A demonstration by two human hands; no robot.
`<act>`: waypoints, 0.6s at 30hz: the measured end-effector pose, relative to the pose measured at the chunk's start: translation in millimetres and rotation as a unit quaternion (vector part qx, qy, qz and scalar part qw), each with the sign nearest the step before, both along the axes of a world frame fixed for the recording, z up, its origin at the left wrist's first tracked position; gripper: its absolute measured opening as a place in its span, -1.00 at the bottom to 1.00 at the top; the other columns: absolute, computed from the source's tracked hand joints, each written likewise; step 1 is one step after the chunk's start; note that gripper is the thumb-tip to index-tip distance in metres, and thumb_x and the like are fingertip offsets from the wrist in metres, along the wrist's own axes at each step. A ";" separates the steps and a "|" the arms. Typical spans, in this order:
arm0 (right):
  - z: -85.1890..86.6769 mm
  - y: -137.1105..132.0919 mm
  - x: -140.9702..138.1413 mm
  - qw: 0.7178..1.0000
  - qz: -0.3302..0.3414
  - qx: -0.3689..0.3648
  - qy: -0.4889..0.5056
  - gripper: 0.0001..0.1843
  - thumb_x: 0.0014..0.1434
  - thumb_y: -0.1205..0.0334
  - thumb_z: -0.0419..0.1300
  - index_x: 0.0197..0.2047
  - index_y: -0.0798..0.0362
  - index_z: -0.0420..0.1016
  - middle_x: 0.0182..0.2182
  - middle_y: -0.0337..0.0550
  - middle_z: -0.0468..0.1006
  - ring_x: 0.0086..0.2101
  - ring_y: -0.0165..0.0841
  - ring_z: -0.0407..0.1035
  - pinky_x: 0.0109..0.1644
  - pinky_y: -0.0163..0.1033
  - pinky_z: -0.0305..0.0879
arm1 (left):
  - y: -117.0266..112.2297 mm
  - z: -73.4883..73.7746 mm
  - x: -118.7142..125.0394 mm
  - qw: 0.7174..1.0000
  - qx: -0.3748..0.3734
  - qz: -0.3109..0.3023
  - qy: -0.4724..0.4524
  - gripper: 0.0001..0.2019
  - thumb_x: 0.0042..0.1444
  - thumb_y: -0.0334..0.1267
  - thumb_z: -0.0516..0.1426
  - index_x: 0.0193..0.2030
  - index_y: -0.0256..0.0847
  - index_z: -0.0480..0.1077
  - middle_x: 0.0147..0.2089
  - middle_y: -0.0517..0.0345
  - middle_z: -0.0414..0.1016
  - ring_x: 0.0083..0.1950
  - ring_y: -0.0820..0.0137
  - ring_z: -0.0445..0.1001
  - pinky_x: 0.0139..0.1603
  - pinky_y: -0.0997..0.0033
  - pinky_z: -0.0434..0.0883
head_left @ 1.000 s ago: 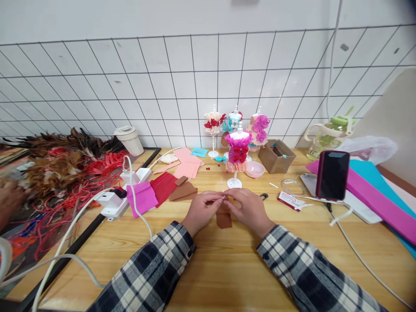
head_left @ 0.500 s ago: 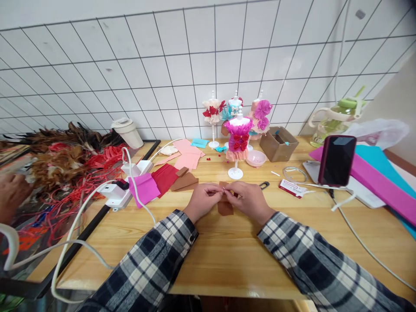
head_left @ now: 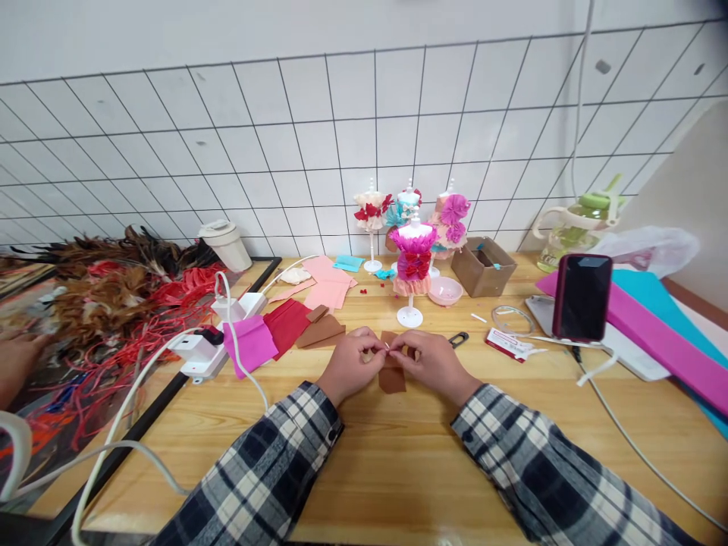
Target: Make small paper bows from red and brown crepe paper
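My left hand (head_left: 353,364) and my right hand (head_left: 437,365) meet over the table, fingertips pinched close together. A tiny whitish sliver shows between them; its kind is too small to make out. Below the fingers lies a brown crepe paper piece (head_left: 392,381), partly covered by my hands. Just beyond stands a small white dress form (head_left: 409,312) wearing a magenta, red and peach paper dress. To the right of my right hand is a dark thread snipper or clip-like tool (head_left: 458,340). Folded brown paper (head_left: 321,334) rests left of my left hand.
Red paper (head_left: 289,326), magenta paper (head_left: 250,343) and a power strip (head_left: 208,356) with cables lie left. Behind are more dress forms (head_left: 372,235), a pink bowl (head_left: 444,291) and a cardboard box (head_left: 483,269). A phone (head_left: 583,297) stands right. Another person's hand (head_left: 20,364) is far left.
The view has tilted up, so everything sits slightly lower in the picture. My hands stay pinched together over the brown paper, with the whitish sliver now showing between the fingertips.
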State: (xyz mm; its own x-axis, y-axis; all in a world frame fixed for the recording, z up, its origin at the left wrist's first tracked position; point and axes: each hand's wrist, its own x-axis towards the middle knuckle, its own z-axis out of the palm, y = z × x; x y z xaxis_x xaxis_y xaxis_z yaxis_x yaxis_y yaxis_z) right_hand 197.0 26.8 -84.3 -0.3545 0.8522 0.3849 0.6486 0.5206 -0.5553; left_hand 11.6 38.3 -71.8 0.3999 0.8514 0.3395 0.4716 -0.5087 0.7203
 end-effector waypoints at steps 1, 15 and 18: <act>-0.2 0.1 -0.3 1.000 -0.003 0.001 0.004 -0.83 0.17 0.12 0.15 -0.26 -0.03 0.53 -0.42 -0.22 0.57 -0.45 -0.41 0.36 -0.35 -0.32 0.17 | -0.3 0.1 -0.1 1.000 0.002 -0.004 0.005 -0.83 0.04 -0.36 0.09 -0.43 -0.24 0.53 -0.42 0.10 0.44 -0.34 0.40 0.41 -0.26 0.43 0.33; 4.7 -2.8 0.5 0.995 0.001 0.050 -0.087 -0.81 0.23 0.12 0.09 -0.22 -0.06 0.52 -0.33 -0.16 0.58 -0.34 -0.37 0.41 -0.33 -0.32 0.11 | -2.8 -1.2 3.2 0.998 -0.051 0.007 -0.030 -0.81 0.04 -0.31 0.10 -0.50 -0.24 0.51 -0.46 0.12 0.45 -0.36 0.40 0.40 -0.29 0.45 0.32; 2.0 -2.0 -1.2 0.994 0.001 0.026 -0.106 -0.89 0.17 0.19 0.14 -0.29 -0.03 0.48 -0.40 -0.20 0.55 -0.42 -0.40 0.36 -0.39 -0.33 0.05 | -2.3 -5.3 1.8 0.999 -0.029 -0.018 0.004 -0.81 0.03 -0.35 0.09 -0.46 -0.22 0.54 -0.43 0.12 0.46 -0.35 0.40 0.41 -0.27 0.45 0.32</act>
